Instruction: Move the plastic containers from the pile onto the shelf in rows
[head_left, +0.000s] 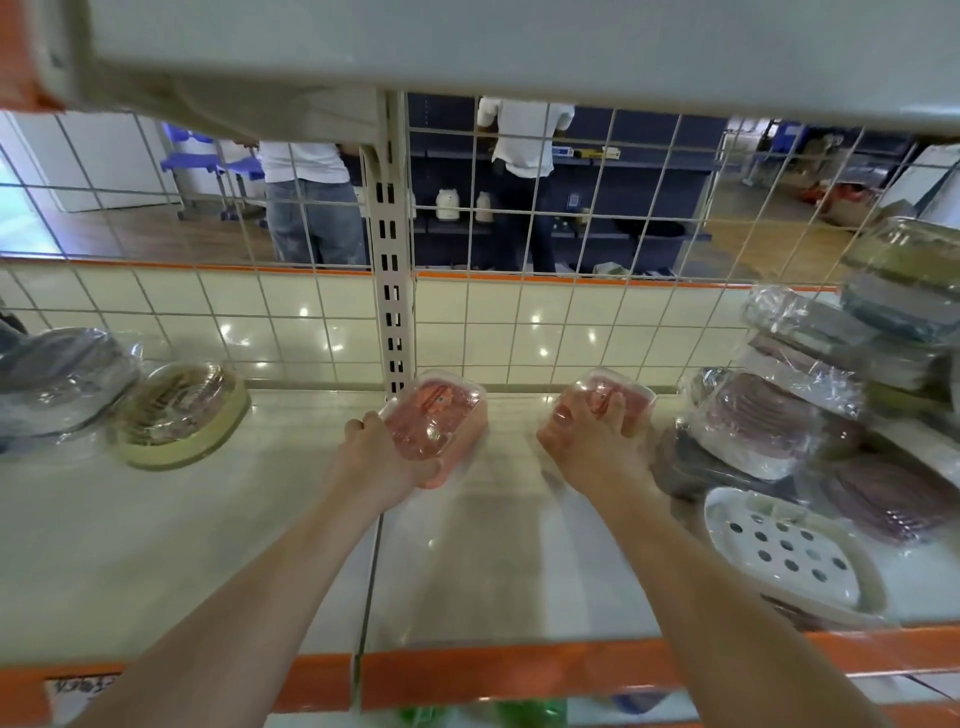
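Observation:
Two pink plastic containers wrapped in clear film are at the back of the cream shelf (208, 545), near the wire grid. My left hand (382, 457) grips the near end of the left pink container (439, 410), which stands just in front of the slotted upright. My right hand (587, 436) lies over the right pink container (623, 397), fingers curled across its top. A pile of wrapped containers (769, 421) in brown, grey and green tones fills the shelf's right side.
A white perforated tray (789, 551) lies at the front right. A round beige container (179, 415) and a grey wrapped one (57, 384) sit at the left. The wire grid back (519, 234) and upper shelf (467, 47) bound the space. Two people stand beyond the grid.

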